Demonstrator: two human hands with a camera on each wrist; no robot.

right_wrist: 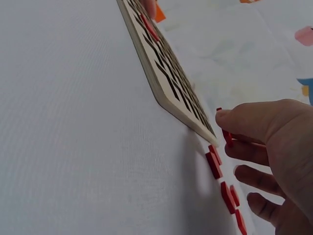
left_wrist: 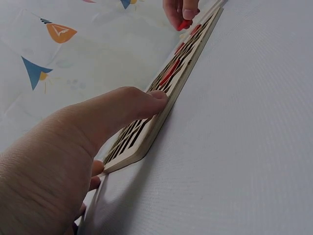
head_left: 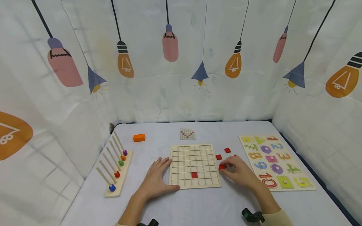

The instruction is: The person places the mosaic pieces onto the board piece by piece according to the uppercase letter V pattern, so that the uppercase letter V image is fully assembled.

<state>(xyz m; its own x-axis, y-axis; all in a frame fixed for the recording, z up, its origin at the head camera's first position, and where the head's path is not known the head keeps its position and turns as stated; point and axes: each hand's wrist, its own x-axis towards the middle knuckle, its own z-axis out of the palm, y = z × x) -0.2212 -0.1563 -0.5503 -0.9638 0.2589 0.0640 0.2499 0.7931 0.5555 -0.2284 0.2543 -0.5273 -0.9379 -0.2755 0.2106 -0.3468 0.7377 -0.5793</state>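
Note:
A wooden grid board (head_left: 195,187) lies flat in the middle of the table, with one red square tile (head_left: 194,175) in a lower cell. My left hand (head_left: 156,180) rests at the board's left side, its thumb over the front left corner and its fingers stretched along the edge. To the right of the board, my right hand (head_left: 239,172) pinches another red tile (right_wrist: 227,137) between thumb and index finger. Loose red tiles (head_left: 218,157) lie on the cloth beside that hand, partly hidden by it in the head view.
Behind the board lies a small pattern card (head_left: 188,134). An orange block (head_left: 139,137) sits at the back left. On the left stands a wooden peg rack (head_left: 124,169) with coloured beads. A number puzzle board (head_left: 301,171) lies at the right, close to my right forearm.

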